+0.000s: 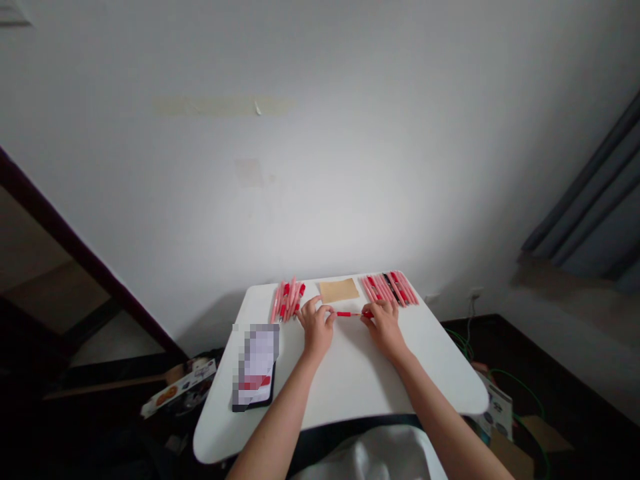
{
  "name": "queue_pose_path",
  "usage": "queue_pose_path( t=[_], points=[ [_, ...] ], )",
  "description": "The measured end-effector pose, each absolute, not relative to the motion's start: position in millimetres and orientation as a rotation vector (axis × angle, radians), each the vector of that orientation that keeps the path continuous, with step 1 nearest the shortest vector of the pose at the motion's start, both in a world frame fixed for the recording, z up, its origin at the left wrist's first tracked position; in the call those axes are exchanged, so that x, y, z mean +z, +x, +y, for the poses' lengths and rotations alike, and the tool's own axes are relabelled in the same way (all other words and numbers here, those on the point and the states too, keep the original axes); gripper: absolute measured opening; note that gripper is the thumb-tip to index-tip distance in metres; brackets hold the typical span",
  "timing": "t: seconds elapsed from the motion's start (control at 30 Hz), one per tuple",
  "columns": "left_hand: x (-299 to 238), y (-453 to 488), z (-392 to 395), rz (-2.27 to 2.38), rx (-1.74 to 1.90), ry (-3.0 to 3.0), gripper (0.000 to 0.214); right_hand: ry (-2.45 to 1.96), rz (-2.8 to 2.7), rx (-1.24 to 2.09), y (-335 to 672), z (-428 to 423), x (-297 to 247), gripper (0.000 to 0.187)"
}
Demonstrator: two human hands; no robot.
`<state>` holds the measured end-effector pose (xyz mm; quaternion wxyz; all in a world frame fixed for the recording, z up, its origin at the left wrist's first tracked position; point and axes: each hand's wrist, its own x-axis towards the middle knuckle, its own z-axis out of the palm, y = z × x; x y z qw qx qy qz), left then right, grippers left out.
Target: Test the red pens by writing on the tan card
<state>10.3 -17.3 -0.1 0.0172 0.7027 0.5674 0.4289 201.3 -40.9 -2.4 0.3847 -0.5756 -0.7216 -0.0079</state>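
Note:
Over the middle of the table, my left hand [318, 327] pinches the end of a red pen [344, 314] between thumb and fingertips. The pen lies level, its thin tip pointing right. My right hand [385, 328] closes its fingertips on a short red piece, apparently the pen's cap [368, 315], right by that tip. Whether the two parts touch is too small to tell. Left of my left hand lies a loose pile of pink and red pens [287, 300]. Beyond my right hand is a neater row of pink, red and black pens [390, 288].
A tan paper piece [339, 291] lies between the pen groups. A phone [256, 367], partly blurred out, rests at the left of the white table [360, 393]. The wall [340, 220] stands behind the table; boxes and a green cable [520, 377] are on the floor at right.

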Motion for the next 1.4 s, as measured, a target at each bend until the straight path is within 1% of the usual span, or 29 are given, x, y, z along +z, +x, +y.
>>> queue_pose_path(
  t=[0.27, 0.57, 0.73, 0.87, 1.0, 1.27, 1.4],
  points=[
    [-2.3, 11.0, -17.3, 1.756, 1.312, 2.201, 0.006, -1.485, -1.828, -0.088, 204.6, -38.1, -4.6, 0.013],
    [0.0, 11.9, -19.4, 1.748, 1.317, 2.197, 0.004, -1.544, -1.826, -0.097, 204.2, -38.9, -3.1, 0.026],
    [-1.8, 11.2, -18.0, 1.735, 1.359, 2.190, 0.004, -1.478, -1.816, -0.026, 204.1, -40.5, -1.0, 0.018],
    [-4.5, 10.0, -15.1, 1.713, 1.398, 2.190, 0.005, -1.451, -1.788, 0.006, 203.3, -42.0, 1.1, 0.017],
    [-5.0, 10.0, -14.0, 1.668, 1.436, 2.200, 0.004, -1.462, -1.789, -0.017, 204.1, -41.7, 1.0, 0.021],
    [-5.3, 10.2, -15.0, 1.658, 1.434, 2.204, 0.001, -1.465, -1.794, 0.001, 205.1, -39.5, -3.4, 0.022],
    [-5.0, 10.0, -15.2, 1.654, 1.436, 2.208, 0.002, -1.478, -1.789, 0.011, 205.0, -38.6, -3.4, 0.026]
  ],
)
